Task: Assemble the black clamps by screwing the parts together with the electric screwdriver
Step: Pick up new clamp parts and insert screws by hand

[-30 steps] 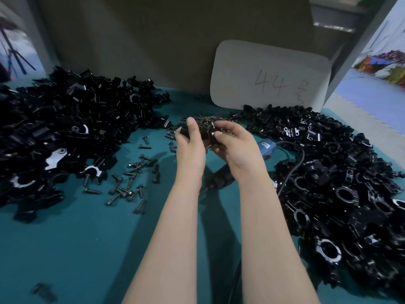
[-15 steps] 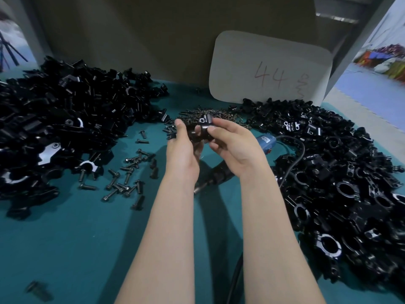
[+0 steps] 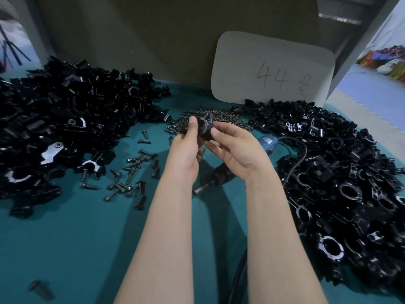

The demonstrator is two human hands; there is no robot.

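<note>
Midway across the surface, leaves the electric screwdriver lying untouched, pinches one black clamp in fingers of left hand and right hand before the far screws, loose parts heaped along the left edge, so likely far from finished.

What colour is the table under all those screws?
Teal, a dark blue-green; the table shows best in the head view.

Electric screwdriver half behind right hand; blurry lone part lower left
</note>
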